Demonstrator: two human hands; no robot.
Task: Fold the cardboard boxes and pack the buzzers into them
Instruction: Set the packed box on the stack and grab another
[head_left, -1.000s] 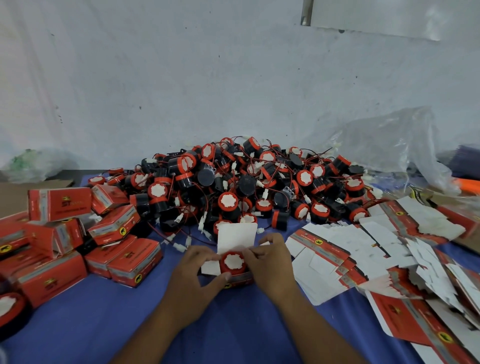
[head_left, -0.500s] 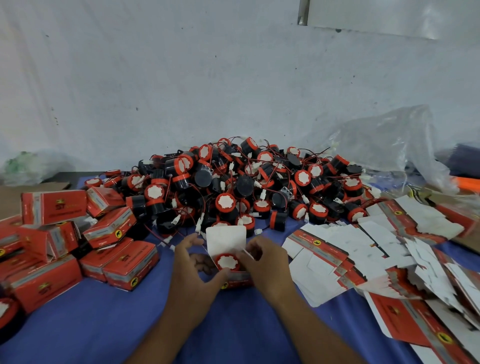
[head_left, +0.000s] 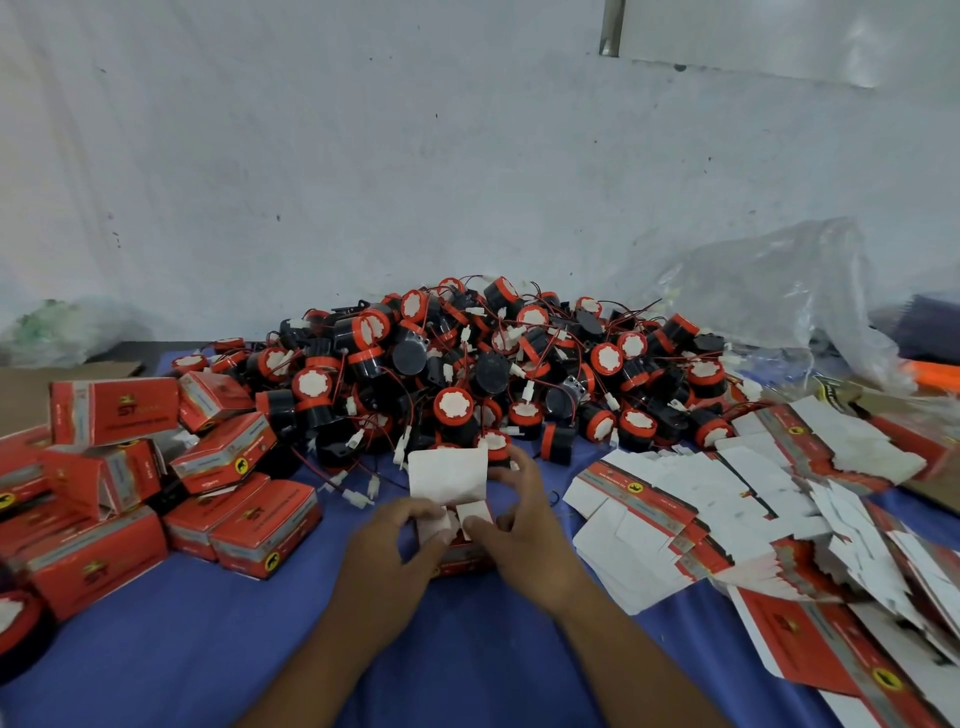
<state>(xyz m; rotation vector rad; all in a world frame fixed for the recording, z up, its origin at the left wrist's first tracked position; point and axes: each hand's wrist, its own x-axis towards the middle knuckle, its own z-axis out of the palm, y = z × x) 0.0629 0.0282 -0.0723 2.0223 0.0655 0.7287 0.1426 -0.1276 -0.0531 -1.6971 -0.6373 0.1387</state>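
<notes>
Flaps (head_left: 475, 512) now hide the buzzer, whose white top showed a moment ago. Left hand (head_left: 400, 545) and right hand (head_left: 524, 525) grip the box (head_left: 460, 558) on the worktop (head_left: 467, 654), at six o'clock of the pile (head_left: 467, 374). The lid (head_left: 447, 475) stands open at twelve; closing it likely comes next.
</notes>
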